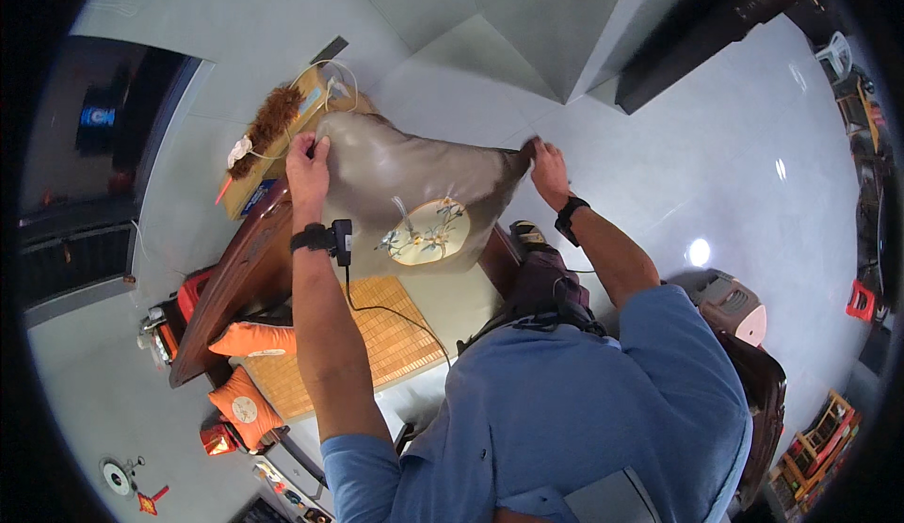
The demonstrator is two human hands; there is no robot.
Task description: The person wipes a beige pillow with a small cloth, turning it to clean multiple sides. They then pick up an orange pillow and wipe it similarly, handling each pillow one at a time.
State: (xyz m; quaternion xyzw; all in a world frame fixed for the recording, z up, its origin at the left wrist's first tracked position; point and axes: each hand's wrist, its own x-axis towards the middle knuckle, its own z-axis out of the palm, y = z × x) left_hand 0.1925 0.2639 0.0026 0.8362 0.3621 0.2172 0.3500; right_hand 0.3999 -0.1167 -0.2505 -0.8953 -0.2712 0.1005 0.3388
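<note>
Both of my hands hold up a grey-brown cushion cover (424,163), which looks like smooth leather-like material, by two of its upper corners. My left hand (308,170) pinches the corner at the left, thumb towards the cover. At the right, my right hand (549,168) grips the darker, bunched corner. A pale oval with embroidered or printed flowers (427,232) decorates the lower part of the cover. Behind and below it lie a light seat pad and a woven bamboo mat (395,318) on a dark wooden sofa. Whether the cover has anything inside cannot be told.
Orange cushions (246,408) lie by the carved wooden backrest (236,276). Beyond it stands a cardboard box (314,89) with a brown fluffy duster (272,124) and a pale cord. A grey-brown plastic stool (727,304) and a dark wooden chair (759,389) are at the right.
</note>
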